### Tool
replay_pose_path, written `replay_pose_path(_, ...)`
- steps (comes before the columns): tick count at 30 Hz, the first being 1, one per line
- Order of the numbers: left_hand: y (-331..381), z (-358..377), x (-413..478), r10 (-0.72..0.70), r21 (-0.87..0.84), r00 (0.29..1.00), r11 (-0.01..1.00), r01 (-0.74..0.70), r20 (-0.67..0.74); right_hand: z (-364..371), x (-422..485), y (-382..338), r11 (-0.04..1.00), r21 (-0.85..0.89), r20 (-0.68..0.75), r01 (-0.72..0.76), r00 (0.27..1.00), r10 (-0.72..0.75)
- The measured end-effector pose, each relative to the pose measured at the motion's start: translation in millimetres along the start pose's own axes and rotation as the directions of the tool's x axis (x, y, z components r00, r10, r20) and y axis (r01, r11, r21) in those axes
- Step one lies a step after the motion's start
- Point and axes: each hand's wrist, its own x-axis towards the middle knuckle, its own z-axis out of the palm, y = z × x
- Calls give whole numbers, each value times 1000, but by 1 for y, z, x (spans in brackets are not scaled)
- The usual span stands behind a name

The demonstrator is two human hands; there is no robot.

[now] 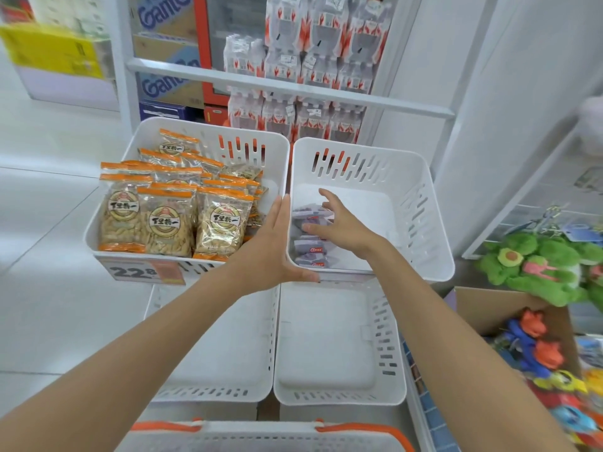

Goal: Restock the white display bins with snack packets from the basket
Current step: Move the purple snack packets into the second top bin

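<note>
Hands at packets, row front-to-back

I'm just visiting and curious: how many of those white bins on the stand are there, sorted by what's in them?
Bins with orange-topped packets: 1, the upper left bin
Bins with purple-grey packets: 1, the upper right bin
Bins with no packets showing: 2, the lower left bin and the lower right bin
Total: 4 bins
</note>
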Motion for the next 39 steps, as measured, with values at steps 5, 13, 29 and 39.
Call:
replay_pose_path(5, 3, -3, -2, -15, -5, 1000, 1000, 15, 6, -2, -9, -3, 991, 91, -117, -102, 987, 112)
replay_pose_path(13, 11, -7, -18, 1, -30, 996, 1000, -4, -94, -2, -45, -12, 996, -85, -197, 13, 980, -29)
replay_pose_path(29, -82, 68, -267, -293, -176, 954, 944, 279, -62, 193, -267, 64, 956, -255, 340, -147, 912, 231)
replay_pose_path(39, -88, 92, -323, -363, -307, 921, 869, 389, 140, 233, -288, 66, 967, -250, 318, -50, 939, 130)
